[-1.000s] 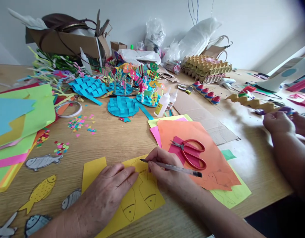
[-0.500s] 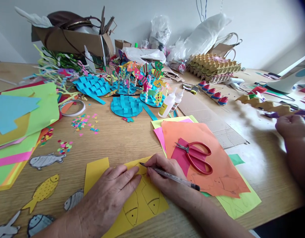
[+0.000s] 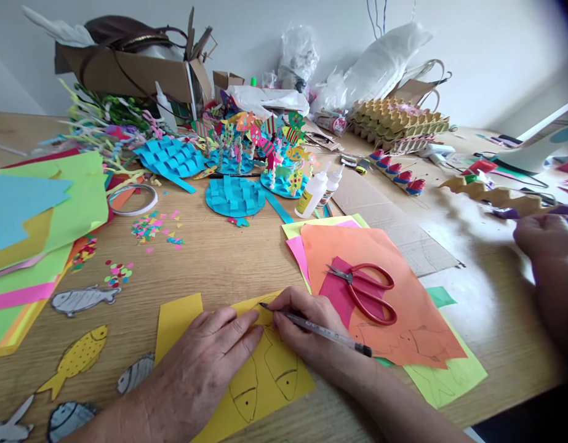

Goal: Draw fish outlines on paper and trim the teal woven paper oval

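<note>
My left hand (image 3: 205,357) lies flat, fingers spread, pressing down a yellow sheet of paper (image 3: 265,381) with fish outlines drawn on it. My right hand (image 3: 306,326) grips a clear pen (image 3: 318,329), its tip touching the yellow sheet near its far edge. Red-handled scissors (image 3: 367,292) rest on a pink scrap over an orange sheet (image 3: 394,258), just right of my right hand.
Cut-out paper fish (image 3: 76,357) lie at the near left beside a stack of coloured paper (image 3: 39,221). Blue woven paper discs (image 3: 235,195), glue bottles (image 3: 314,194), confetti, a tape roll, egg cartons and a cardboard box fill the back. Another person's hand (image 3: 544,237) works at the right.
The view shifted slightly; my pen tip has stayed on the yellow sheet with small movement. The other person's hand moved a little to the right.
</note>
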`<control>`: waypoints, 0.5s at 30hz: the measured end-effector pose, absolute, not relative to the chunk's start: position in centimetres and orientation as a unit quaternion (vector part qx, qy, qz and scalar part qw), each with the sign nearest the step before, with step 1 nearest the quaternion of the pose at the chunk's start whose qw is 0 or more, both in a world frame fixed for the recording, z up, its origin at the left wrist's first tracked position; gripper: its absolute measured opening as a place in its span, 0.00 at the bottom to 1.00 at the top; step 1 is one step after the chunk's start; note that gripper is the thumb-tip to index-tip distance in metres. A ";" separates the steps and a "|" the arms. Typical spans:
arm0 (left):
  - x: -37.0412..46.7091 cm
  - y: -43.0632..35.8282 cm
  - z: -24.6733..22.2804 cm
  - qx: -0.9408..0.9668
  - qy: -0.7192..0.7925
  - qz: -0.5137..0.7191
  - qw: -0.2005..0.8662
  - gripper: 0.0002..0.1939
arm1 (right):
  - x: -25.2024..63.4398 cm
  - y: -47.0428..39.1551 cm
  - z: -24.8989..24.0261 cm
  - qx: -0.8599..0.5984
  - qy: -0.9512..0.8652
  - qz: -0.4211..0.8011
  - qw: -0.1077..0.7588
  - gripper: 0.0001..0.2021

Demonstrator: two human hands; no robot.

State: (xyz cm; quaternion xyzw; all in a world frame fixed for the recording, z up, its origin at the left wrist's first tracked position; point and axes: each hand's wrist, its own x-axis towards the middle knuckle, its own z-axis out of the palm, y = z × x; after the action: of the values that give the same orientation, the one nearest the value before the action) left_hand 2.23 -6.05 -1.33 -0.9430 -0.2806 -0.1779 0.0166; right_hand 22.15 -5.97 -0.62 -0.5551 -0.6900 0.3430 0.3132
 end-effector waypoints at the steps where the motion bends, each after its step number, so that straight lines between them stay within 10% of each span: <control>1: 2.2 -6.0 -1.4 -0.943 -0.281 -0.178 0.016 0.21 | 22.2 -6.0 -0.6 -0.555 -0.690 0.343 0.314 0.04; 15: 2.1 -6.0 -1.7 -0.946 -0.273 -0.177 0.013 0.22 | 22.1 -6.0 -0.4 -0.555 -0.680 0.355 0.322 0.04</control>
State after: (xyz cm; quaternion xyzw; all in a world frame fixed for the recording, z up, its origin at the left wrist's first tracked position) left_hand 2.10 -6.01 -1.67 -0.9456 -0.2728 -0.1769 0.0131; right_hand 22.13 -5.98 -0.43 -0.5551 -0.6798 0.3548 0.3223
